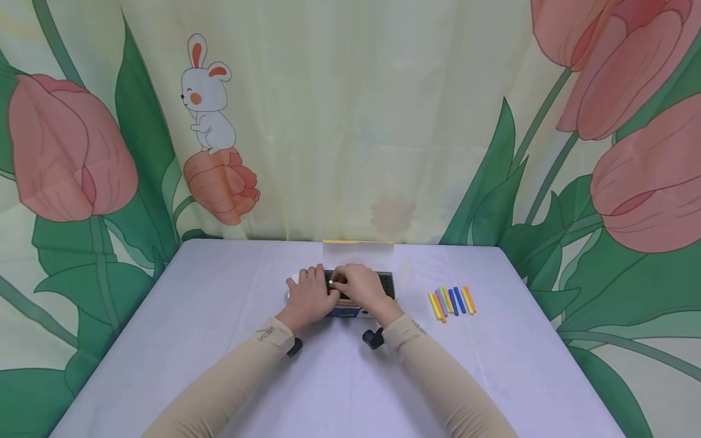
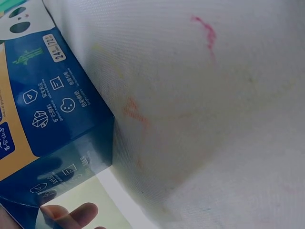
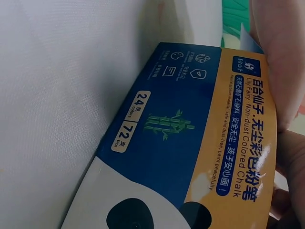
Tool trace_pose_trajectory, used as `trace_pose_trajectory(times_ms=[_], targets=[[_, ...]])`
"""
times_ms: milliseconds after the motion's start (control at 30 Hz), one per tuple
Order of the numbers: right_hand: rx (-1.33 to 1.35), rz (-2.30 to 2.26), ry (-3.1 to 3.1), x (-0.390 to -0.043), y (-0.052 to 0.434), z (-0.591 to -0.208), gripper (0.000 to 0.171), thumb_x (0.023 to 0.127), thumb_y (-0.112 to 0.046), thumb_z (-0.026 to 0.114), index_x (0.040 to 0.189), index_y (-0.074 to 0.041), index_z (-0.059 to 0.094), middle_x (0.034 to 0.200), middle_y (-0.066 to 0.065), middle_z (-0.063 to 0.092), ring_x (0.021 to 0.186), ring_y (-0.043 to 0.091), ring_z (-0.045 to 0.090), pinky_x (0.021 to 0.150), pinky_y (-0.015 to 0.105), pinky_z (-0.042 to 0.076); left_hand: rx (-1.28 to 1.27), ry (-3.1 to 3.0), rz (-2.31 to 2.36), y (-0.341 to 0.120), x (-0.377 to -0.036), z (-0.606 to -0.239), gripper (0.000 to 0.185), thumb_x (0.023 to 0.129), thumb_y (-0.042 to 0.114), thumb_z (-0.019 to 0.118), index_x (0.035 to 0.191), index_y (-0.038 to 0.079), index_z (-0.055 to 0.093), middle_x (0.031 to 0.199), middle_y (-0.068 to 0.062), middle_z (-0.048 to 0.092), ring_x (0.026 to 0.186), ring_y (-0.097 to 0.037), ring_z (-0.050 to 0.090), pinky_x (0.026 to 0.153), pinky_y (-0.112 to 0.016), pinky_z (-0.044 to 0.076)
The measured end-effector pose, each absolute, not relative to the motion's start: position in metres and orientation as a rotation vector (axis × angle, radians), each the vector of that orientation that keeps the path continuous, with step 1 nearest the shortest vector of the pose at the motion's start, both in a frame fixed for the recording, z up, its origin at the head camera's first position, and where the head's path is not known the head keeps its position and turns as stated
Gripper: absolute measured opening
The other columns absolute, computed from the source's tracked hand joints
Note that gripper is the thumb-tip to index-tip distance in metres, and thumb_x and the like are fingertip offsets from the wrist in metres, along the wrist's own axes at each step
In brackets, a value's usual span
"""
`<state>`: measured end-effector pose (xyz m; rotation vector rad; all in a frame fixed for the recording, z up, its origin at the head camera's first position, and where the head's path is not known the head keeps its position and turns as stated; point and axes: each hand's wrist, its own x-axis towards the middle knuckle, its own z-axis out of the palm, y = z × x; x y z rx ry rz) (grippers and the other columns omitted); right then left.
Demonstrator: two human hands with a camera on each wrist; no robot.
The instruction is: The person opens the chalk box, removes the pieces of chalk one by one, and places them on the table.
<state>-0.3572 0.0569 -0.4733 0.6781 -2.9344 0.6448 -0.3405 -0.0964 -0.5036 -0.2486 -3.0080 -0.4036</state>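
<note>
Holding a chalk box (image 1: 358, 297) at mid bench (image 1: 219, 365) with left hand (image 1: 308, 296); right hand (image 1: 358, 287) pinching a pale chalk stick (image 1: 331, 283) over it; loose chalks (image 1: 451, 301) lying right.

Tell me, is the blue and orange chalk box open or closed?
Open. The blue and orange cardboard chalk box has its pale lid flap raised behind it, and its dark inside shows beside the right hand.

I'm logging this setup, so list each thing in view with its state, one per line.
Colored chalk box: open, lid flap up at the back, lying on the table.
Loose chalk sticks: out of the box, lying side by side on the table.
Left hand: resting on the box's left end.
Right hand: over the open box, fingers curled on something small and pale.
Table: covered with a white cloth.
</note>
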Motion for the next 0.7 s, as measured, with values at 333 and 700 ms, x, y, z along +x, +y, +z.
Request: trace_pose_trajectory(times_ms=[333, 700], targets=[[0.717, 0.603, -2.907, -0.3563, 0.0573, -0.4721, 0.009, 0.096, -0.029, 0.074, 0.101, -0.022, 0.077, 0.087, -0.009, 0.07, 0.075, 0.007, 0.061, 0.068, 0.028, 0.05, -0.247, -3.007, -0.413, -0.0971, -0.3412, -0.5047, 0.079, 0.091, 0.048, 0.041, 0.148, -0.007, 0.043, 0.138, -0.027, 0.055, 0.127, -0.044, 0.049, 0.096, -0.073, 0.036], [0.74, 0.63, -2.879, -0.3559, 0.0576, -0.4679, 0.009, 0.097, -0.028, 0.073, 0.101, -0.02, 0.076, 0.088, -0.008, 0.069, 0.075, 0.007, 0.061, 0.069, 0.029, 0.051, -0.25, -2.997, -0.413, -0.0972, -0.3412, -0.5036, 0.078, 0.092, 0.05, 0.042, 0.146, -0.007, 0.044, 0.136, -0.027, 0.055, 0.125, -0.044, 0.05, 0.095, -0.073, 0.036]])
